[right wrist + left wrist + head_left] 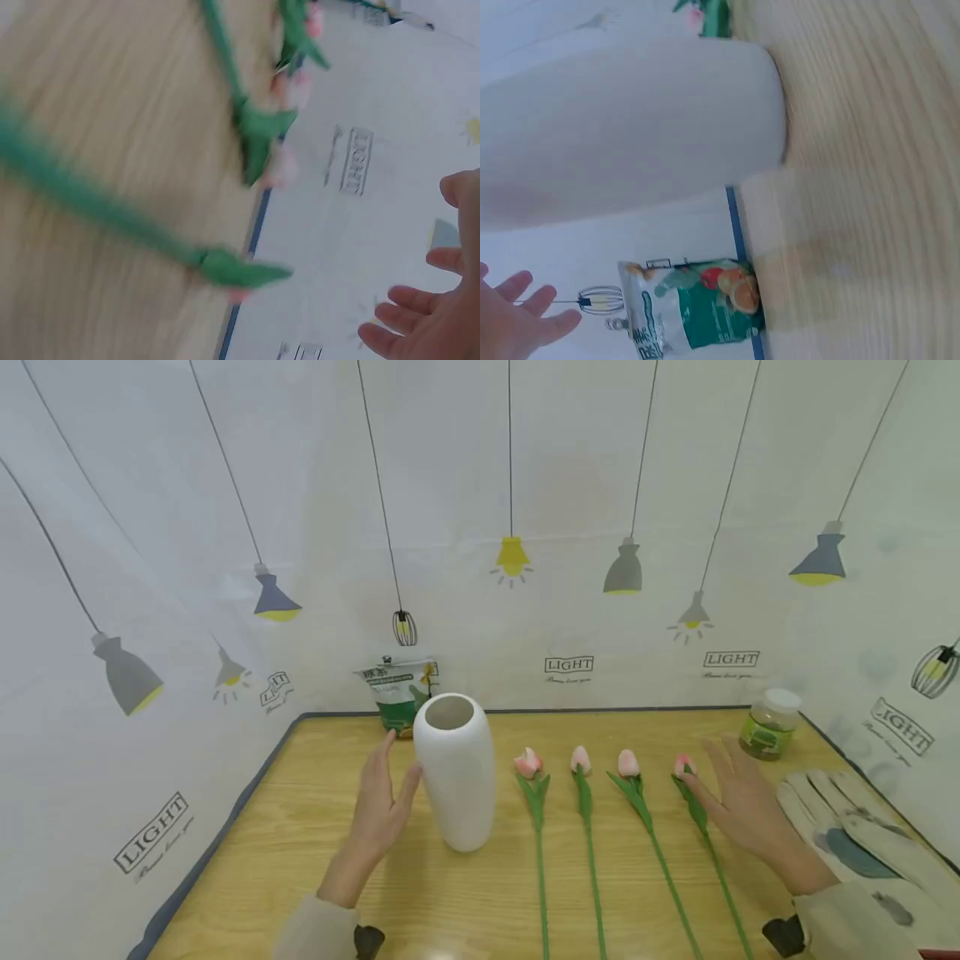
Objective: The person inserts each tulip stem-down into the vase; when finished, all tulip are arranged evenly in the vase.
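Note:
Upright on the wooden table stands a white vase [459, 785], its round mouth facing up. My left hand [378, 806] is just left of it, fingers spread and the thumb near its side; whether they touch I cannot tell. To the vase's right lie several pink tulips [628, 765] with green stems, side by side, heads toward the wall. Over the rightmost tulip [684, 766] hovers my right hand [742, 806], fingers extended, holding nothing. In the right wrist view that hand [431, 307] appears apart from the blurred stems [112, 214].
A green and white pouch [395, 697] stands behind the vase by the back wall. At the back right is a jar [770, 727] with a white lid. White gloves [862, 839] lie at the right edge. Printed cloth walls [465, 610] enclose the table [300, 860].

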Demonstrator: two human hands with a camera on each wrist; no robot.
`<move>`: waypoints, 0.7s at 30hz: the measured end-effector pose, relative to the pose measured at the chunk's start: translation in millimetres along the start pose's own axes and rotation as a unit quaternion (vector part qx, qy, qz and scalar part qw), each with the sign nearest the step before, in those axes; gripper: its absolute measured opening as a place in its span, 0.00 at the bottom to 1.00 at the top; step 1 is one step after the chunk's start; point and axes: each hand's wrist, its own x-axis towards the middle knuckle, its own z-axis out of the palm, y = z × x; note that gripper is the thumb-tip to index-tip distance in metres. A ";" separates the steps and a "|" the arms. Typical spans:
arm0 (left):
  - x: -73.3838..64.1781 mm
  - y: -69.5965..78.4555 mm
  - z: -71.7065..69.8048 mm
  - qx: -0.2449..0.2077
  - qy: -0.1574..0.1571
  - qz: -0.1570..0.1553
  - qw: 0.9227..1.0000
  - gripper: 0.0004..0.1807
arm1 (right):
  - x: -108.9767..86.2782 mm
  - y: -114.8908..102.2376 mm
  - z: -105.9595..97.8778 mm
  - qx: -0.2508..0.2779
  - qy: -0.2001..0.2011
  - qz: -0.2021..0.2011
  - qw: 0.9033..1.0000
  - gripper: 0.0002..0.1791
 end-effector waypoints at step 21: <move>-12.6 41.6 36.9 -0.147 0.095 0.010 0.985 0.58 | 44.5 -137.6 102.9 0.086 -0.226 0.072 0.968 0.13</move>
